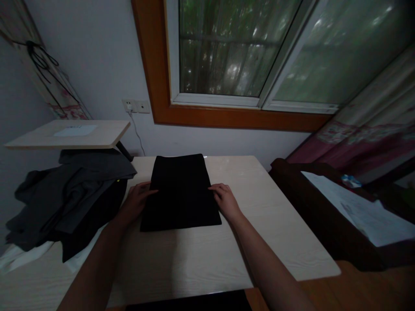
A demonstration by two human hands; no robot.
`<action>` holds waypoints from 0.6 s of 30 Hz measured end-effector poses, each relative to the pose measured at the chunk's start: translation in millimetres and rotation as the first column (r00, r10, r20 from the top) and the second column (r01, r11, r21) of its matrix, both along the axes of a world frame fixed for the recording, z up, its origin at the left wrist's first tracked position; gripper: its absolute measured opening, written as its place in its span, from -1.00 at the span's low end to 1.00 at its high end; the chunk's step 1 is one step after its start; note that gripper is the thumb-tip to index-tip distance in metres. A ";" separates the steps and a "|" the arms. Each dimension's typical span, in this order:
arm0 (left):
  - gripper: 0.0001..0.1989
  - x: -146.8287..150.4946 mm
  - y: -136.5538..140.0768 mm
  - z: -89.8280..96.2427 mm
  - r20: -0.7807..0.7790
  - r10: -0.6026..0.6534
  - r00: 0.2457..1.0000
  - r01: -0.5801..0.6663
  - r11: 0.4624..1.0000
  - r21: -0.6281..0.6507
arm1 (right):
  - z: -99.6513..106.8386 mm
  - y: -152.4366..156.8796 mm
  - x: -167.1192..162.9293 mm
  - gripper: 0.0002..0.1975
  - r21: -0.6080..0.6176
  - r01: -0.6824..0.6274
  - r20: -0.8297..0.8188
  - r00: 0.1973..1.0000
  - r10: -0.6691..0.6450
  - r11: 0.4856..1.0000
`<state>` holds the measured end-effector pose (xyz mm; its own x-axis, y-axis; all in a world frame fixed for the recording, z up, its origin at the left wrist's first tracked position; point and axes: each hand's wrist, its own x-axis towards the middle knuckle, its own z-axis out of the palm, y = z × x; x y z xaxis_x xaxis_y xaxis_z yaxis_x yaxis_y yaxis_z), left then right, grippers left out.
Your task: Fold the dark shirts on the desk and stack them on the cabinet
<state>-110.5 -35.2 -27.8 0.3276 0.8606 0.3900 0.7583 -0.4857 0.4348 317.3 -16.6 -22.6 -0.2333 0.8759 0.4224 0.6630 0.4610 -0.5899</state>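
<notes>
White wall (97, 47) toward eleven o'clock, bluish-grey in dim light. At one, a sliding window (259, 56), white-framed inside orange-brown wooden trim (240, 117), with a green blur showing in the panes. At ten, paired wall sockets (142, 106) with a plugged-in cable (138, 134); farther out, a flowered curtain (63, 98) tied with black cord (30, 46). At nine, a pale raised shelf (108, 133). At three, a cream-and-pink drape (372, 125); just below, dark brown furniture (324, 211) of unclear kind. Wood-grain table (207, 259) at six, wooden floor (350, 285) at four.
</notes>
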 end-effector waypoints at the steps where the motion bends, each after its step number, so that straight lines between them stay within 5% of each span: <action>1: -0.56 0.5 -0.8 1.5 0.003 -0.007 1.000 0.007 1.000 0.000 | -0.3 0.1 0.1 -0.59 0.000 0.000 -0.002 1.000 0.000 1.000; 11: -0.46 0.8 -3.8 -0.2 -0.044 -0.019 0.999 0.017 0.999 -0.028 | -0.7 2.1 4.2 -0.59 -0.002 -0.035 -0.007 0.999 0.035 0.999; 18: -0.43 12.0 -16.4 23.0 -0.095 -0.064 0.993 0.060 0.997 -0.042 | -0.2 1.5 16.8 -0.46 -0.049 -0.159 0.017 0.987 0.160 0.986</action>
